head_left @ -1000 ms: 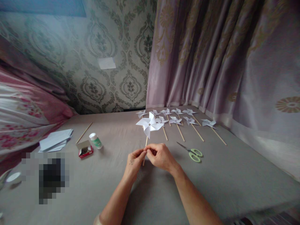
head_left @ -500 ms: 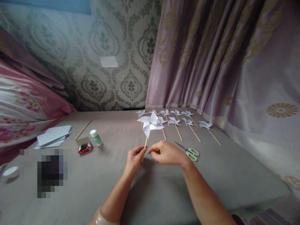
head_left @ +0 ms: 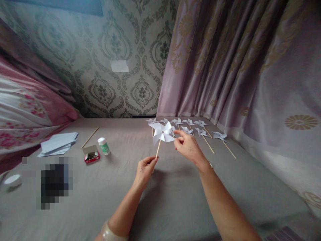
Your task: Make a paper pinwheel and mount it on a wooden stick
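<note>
A white paper pinwheel (head_left: 163, 133) on a thin wooden stick stands nearly upright in front of me, leaning slightly right. My left hand (head_left: 144, 169) is closed around the lower part of its stick, thumb and fingers pinching it. At the pinwheel's right side, my right hand (head_left: 187, 144) reaches up with the index finger stretched out and the other fingers curled. That fingertip is at the edge of a blade; whether it touches I cannot tell. Nothing shows in the right hand. Green-handled scissors (head_left: 211, 165) are almost wholly hidden behind my right wrist.
Several finished pinwheels (head_left: 220, 136) lie in rows at the back right. To the left are a white-and-green glue bottle (head_left: 104, 146), an open red box (head_left: 92, 157) of small items, a loose stick (head_left: 90, 137), stacked paper sheets (head_left: 59, 144) and a white round object (head_left: 13, 180).
My right hand has risen from beside the stick to the pinwheel's blades, its index finger now extended. The blades have turned. My left hand keeps its hold on the stick.
</note>
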Demonstrator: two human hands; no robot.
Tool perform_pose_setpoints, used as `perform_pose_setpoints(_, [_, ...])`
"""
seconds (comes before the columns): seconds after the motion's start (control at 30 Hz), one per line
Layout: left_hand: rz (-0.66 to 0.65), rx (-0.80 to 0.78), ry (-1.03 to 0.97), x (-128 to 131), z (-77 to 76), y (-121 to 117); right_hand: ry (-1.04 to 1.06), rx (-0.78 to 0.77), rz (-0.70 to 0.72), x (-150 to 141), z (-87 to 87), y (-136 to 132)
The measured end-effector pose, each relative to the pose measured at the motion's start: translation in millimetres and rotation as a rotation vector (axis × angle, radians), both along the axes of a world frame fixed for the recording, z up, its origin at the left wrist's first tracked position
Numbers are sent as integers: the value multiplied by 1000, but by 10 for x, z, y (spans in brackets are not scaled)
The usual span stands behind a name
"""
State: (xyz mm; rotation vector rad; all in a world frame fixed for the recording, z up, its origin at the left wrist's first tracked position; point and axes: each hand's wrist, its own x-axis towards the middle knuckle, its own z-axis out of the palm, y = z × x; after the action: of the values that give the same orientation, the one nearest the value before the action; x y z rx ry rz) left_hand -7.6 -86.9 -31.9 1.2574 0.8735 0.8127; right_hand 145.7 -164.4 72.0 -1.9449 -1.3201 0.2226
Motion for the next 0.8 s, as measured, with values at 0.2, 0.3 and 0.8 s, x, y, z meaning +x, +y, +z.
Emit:
perform_pose_setpoints(0.2, [-4, 17, -2, 1, -1, 6, 5, -441, 684, -112, 22, -80])
perform_pose_setpoints(0.3, [-10, 15, 2, 5, 3, 3, 125, -183, 463, -45, 30, -33])
perform_pose_setpoints(0.8, [-6, -8, -4, -1, 22, -16, 70, -172, 248, 7, 36, 3])
